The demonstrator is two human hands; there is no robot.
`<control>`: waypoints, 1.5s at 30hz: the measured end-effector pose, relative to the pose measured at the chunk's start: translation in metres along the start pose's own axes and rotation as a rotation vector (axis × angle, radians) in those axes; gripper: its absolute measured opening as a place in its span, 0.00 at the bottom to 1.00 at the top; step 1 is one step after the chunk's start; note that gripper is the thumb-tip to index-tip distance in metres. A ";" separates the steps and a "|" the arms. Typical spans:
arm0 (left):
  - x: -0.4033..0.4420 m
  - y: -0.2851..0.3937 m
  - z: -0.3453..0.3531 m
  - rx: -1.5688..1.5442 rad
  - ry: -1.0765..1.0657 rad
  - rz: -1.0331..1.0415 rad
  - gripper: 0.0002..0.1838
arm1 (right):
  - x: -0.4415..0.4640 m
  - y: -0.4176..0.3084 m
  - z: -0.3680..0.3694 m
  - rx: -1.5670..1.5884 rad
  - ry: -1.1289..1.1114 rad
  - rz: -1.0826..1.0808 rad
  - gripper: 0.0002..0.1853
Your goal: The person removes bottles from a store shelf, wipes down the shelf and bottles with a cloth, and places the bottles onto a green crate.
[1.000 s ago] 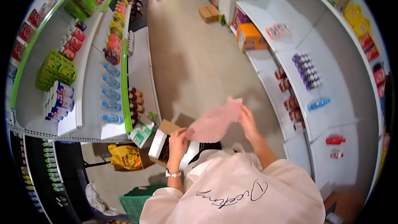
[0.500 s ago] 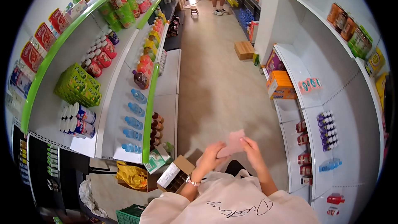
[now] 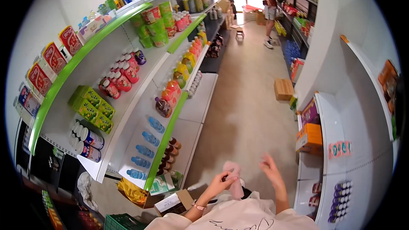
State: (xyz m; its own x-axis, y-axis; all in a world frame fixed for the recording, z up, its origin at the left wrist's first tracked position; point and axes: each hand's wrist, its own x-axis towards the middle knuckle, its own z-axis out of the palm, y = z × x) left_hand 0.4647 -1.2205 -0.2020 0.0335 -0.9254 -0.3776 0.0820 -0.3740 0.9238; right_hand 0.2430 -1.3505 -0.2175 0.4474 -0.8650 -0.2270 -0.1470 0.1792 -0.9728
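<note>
A pink cloth (image 3: 232, 189) hangs from my left hand (image 3: 220, 184), pinched between thumb and fingers, low in the middle of the head view. To its right, my right hand (image 3: 272, 172) is raised and apart from the cloth; its fingers are spread and slightly blurred, with nothing seen in them. Both hands are over the floor of the aisle, in front of my light shirt (image 3: 230, 217). Nearest on the left is a shelf row of blue bottles (image 3: 145, 150).
Stocked shelves with a green edge (image 3: 170, 149) line the left. White shelves (image 3: 332, 119) on the right hold an orange box (image 3: 310, 138). Cartons (image 3: 174, 202) and a green crate (image 3: 123, 222) stand low left. Farther down are a cardboard box (image 3: 283, 89), a stool (image 3: 240, 33) and a person (image 3: 269, 4).
My right hand has let go of the pink cloth and moved away to the right. The cloth now hangs from my left hand. The view has tilted up and turned left.
</note>
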 end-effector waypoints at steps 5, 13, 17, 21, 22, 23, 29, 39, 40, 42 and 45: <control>0.049 0.027 0.000 -0.237 0.005 0.135 0.09 | 0.046 -0.035 0.023 -0.205 -0.658 -0.025 0.45; 0.083 -0.004 -0.054 -0.134 0.371 0.225 0.18 | 0.122 -0.030 0.071 0.127 -0.802 0.284 0.33; 0.098 0.020 -0.095 -0.195 0.423 0.243 0.14 | 0.171 -0.038 0.103 -0.156 -0.755 0.129 0.28; 0.132 0.046 -0.153 -0.206 0.508 0.387 0.24 | 0.208 -0.089 0.149 -0.500 -0.489 -0.139 0.26; 0.134 0.052 -0.171 -0.092 0.497 0.353 0.37 | 0.219 -0.106 0.159 -0.624 -0.432 -0.180 0.26; 0.133 0.064 -0.186 -0.074 0.487 0.351 0.44 | 0.231 -0.108 0.167 -0.603 -0.457 -0.153 0.25; 0.132 0.100 -0.287 0.713 0.602 0.607 0.33 | 0.321 -0.137 0.233 -0.361 -1.002 -0.098 0.24; 0.101 0.080 -0.342 -0.079 0.959 0.422 0.18 | 0.400 -0.200 0.364 -0.270 -0.797 -0.291 0.24; 0.098 0.074 -0.342 -0.216 1.084 0.497 0.18 | 0.413 -0.207 0.376 -0.367 -0.740 -0.362 0.22; 0.083 0.073 -0.346 -0.285 1.214 0.442 0.17 | 0.418 -0.240 0.409 -0.306 -0.638 -0.681 0.17; 0.073 0.058 -0.348 -0.388 1.377 0.396 0.18 | 0.448 -0.254 0.453 -0.268 -0.695 -0.717 0.23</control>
State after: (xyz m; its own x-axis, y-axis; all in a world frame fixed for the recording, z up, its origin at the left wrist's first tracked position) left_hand 0.8186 -1.2887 -0.1979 0.9926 -0.0934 -0.0778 0.0893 0.1267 0.9879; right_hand 0.8808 -1.5714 -0.0934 0.9058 -0.2503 0.3419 0.2015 -0.4555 -0.8671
